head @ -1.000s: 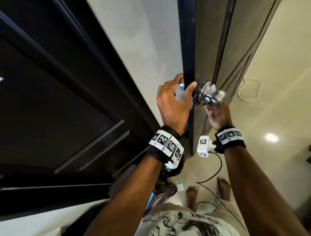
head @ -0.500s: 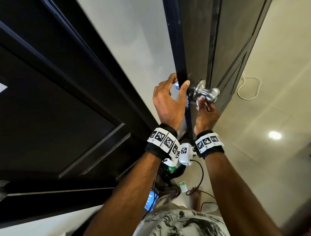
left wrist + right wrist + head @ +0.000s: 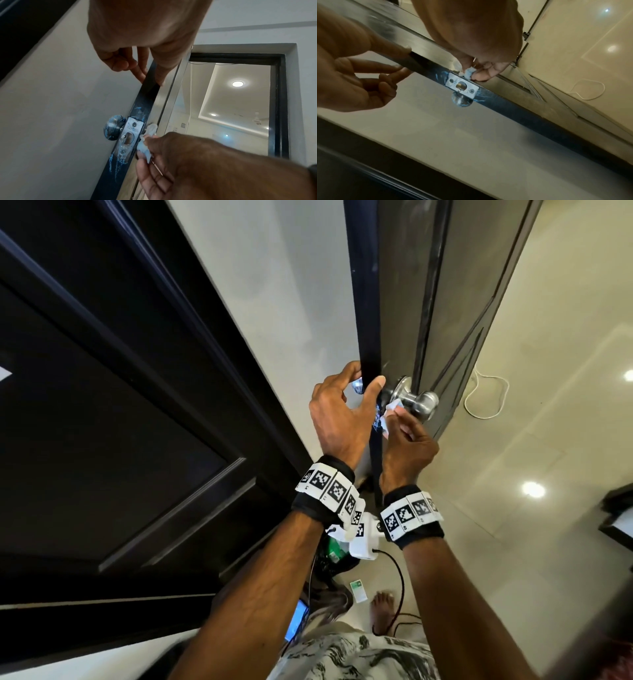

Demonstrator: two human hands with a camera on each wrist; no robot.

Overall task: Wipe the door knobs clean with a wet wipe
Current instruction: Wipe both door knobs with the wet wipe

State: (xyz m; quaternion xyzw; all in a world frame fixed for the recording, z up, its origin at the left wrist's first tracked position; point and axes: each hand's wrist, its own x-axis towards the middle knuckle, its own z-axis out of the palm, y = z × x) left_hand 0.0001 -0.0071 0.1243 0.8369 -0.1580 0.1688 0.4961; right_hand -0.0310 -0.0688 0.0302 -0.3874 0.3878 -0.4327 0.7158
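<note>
The dark door (image 3: 445, 302) stands ajar, edge toward me. My left hand (image 3: 366, 374) pinches the door edge (image 3: 368, 337) just above the latch, thumb on the near face, fingers behind. A steel knob (image 3: 424, 402) sticks out from the near face. My right hand (image 3: 399, 419) holds a crumpled white wet wipe (image 3: 394, 409) against the knob's neck, beside the rose plate (image 3: 400, 386). In the left wrist view the far-side knob (image 3: 113, 127), smeared with blue paint, sits left of the latch plate (image 3: 130, 135), and the wipe (image 3: 145, 143) is bunched in the right fingers (image 3: 154, 169).
A dark panelled door or wardrobe (image 3: 102, 405) fills the left. On the tiled floor lie a looped white cord (image 3: 486, 395), a green-and-white packet (image 3: 358, 590) and a black cable (image 3: 397, 577) near my bare foot (image 3: 383, 604). Dark furniture (image 3: 616, 515) stands at the right edge.
My right hand has turned from cupping under the knob's ball to back-up, bringing the wipe in to the knob's neck near the door edge. The left hand keeps its hold on the edge.
</note>
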